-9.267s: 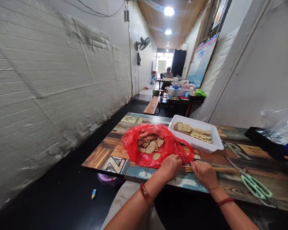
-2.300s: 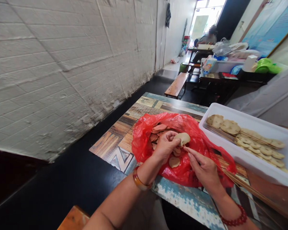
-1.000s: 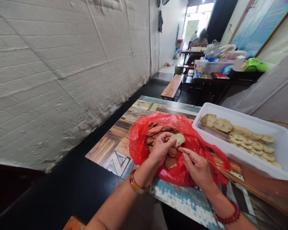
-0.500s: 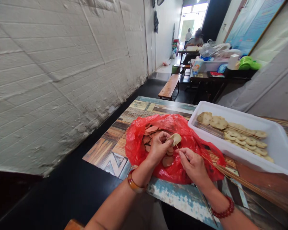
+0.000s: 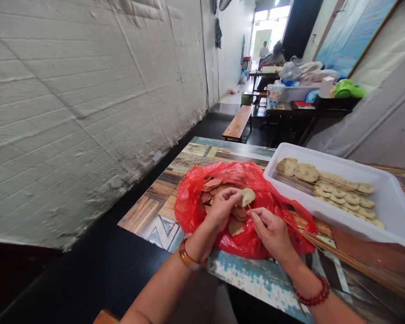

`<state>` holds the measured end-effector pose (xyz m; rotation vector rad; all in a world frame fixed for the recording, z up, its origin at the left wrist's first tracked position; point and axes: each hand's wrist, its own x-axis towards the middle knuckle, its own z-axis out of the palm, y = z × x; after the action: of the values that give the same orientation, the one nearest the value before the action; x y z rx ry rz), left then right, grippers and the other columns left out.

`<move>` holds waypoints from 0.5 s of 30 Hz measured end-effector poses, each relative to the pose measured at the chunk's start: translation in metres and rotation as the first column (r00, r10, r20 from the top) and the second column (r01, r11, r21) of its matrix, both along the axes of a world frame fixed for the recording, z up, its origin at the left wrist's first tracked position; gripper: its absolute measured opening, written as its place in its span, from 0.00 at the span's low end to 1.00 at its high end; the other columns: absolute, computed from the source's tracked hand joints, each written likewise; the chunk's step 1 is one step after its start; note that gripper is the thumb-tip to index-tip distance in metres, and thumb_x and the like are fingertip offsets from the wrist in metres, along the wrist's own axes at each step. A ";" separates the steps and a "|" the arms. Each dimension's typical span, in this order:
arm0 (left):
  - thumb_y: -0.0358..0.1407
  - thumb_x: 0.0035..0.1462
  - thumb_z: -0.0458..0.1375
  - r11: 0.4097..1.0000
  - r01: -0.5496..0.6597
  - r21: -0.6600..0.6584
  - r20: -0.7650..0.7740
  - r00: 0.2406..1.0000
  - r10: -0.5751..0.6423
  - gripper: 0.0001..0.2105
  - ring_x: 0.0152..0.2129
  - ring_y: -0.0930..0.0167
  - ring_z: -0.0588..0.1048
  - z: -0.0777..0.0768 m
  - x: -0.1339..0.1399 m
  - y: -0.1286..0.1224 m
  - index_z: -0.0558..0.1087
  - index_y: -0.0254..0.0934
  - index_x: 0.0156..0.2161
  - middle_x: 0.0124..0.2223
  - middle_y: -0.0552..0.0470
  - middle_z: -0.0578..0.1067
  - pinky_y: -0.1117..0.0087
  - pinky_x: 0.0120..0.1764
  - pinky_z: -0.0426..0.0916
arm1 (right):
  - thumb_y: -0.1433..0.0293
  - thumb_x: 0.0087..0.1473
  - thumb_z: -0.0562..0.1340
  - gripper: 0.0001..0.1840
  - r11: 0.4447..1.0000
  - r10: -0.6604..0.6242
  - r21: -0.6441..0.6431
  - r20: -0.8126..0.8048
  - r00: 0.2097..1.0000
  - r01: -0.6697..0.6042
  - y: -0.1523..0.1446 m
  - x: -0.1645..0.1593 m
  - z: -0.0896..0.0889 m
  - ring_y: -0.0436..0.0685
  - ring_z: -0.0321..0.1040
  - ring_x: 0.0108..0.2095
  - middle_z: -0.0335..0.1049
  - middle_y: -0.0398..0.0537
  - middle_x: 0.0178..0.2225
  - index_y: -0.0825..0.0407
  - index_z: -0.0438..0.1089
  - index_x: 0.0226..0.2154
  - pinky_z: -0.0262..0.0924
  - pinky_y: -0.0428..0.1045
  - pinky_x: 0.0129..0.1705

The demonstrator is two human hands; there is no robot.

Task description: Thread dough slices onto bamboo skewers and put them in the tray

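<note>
Over the open red plastic bag (image 5: pixel 266 189), pinching one pale slice (image 5: pixel 247 196) with the left hand (image 5: pixel 221 208), pressing thumb and fingertips together on its left side. With the right hand (image 5: pixel 272 231), gripping a thin skewer (image 5: pixel 249 206) between thumb and curled fingers and pointing it at the slice's lower edge; being unable to tell how far in. Down inside the bag, showing more loose slices (image 5: pixel 212 183).

On the left part of the tabletop (image 5: pixel 143 209), reading one large slanted letter (image 5: pixel 162 231), resembling a Z. On the blue poster (image 5: pixel 361 38), seeing lines of writing too blurred for reading. On the farther tabletop, spotting a cup (image 5: pixel 276 94) with a cartoon print.

Along the near edge, working close, crossing it with both forearms. Leftward of the bag, having patterned tabletop reaching to the corner, then dark floor (image 5: pixel 97 270) running beside the white wall (image 5: pixel 70 121). Behind the bag, having a narrower strip up to the far edge. On the right, meeting the white tray (image 5: pixel 394 207) just beside the bag, containing skewered slices (image 5: pixel 307 172). Between tray and right forearm, passing a diagonal bundle of skewers (image 5: pixel 337 255).
</note>
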<state>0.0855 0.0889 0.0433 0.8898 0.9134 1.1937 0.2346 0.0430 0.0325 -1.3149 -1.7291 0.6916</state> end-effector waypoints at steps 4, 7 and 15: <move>0.40 0.43 0.63 1.000 -0.015 -0.022 0.024 1.000 0.016 0.12 0.21 0.77 0.65 -0.001 0.000 0.000 0.72 0.32 0.29 0.25 0.55 0.69 0.75 0.27 0.58 | 0.64 0.59 0.53 0.14 1.000 -0.011 0.009 0.018 1.000 0.011 -0.001 0.001 0.000 0.53 0.71 0.26 0.74 0.45 0.26 0.53 0.72 0.33 0.61 0.45 0.30; 0.42 0.44 0.63 1.000 -0.006 -0.021 0.010 1.000 0.006 0.13 0.21 0.77 0.64 -0.002 -0.001 0.000 0.72 0.33 0.28 0.24 0.55 0.69 0.75 0.27 0.57 | 0.64 0.58 0.53 0.14 1.000 -0.010 0.015 0.025 1.000 0.010 -0.001 0.001 -0.001 0.53 0.71 0.28 0.75 0.45 0.27 0.52 0.72 0.33 0.62 0.46 0.31; 0.43 0.46 0.63 0.999 0.045 0.016 0.012 0.999 -0.045 0.13 0.21 0.78 0.63 -0.001 -0.003 -0.002 0.71 0.32 0.28 0.25 0.55 0.69 0.76 0.26 0.56 | 0.64 0.58 0.54 0.13 1.000 0.002 0.024 0.015 1.000 -0.002 -0.001 0.000 0.000 0.53 0.73 0.30 0.76 0.45 0.29 0.52 0.72 0.32 0.64 0.45 0.33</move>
<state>0.0828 0.0871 0.0428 0.9103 0.8703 1.1682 0.2344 0.0422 0.0324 -1.3050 -1.7456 0.6613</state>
